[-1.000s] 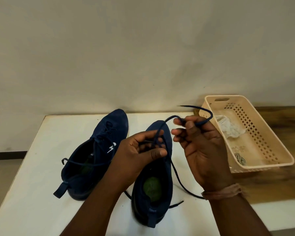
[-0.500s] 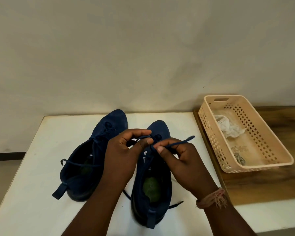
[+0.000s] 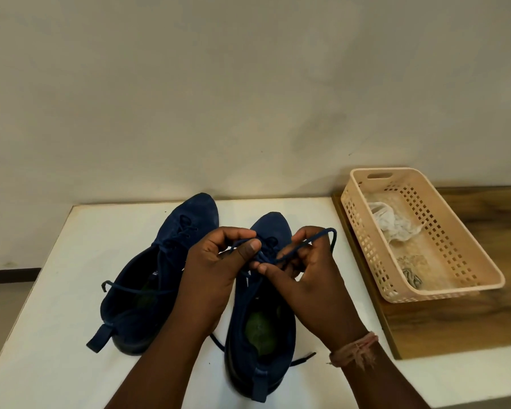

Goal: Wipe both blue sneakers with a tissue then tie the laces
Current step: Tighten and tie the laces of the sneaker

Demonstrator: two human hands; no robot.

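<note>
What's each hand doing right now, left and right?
Left hand: pinching the dark blue lace of the right-side sneaker.
Right hand: pinching the same lace.

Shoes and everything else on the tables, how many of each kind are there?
Blue sneakers: 2
Baskets: 1
Crumpled tissues: 1
Small grey things in the basket, too blurry to name: 1
Total: 5

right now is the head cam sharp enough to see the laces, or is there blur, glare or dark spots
Head view: mostly sharp, with slight blur on the lace pinched by the left hand and right hand. Soft, even light, no glare. The dark insides of both sneakers swallow detail. Wide-angle bending shows along the table edge.
</note>
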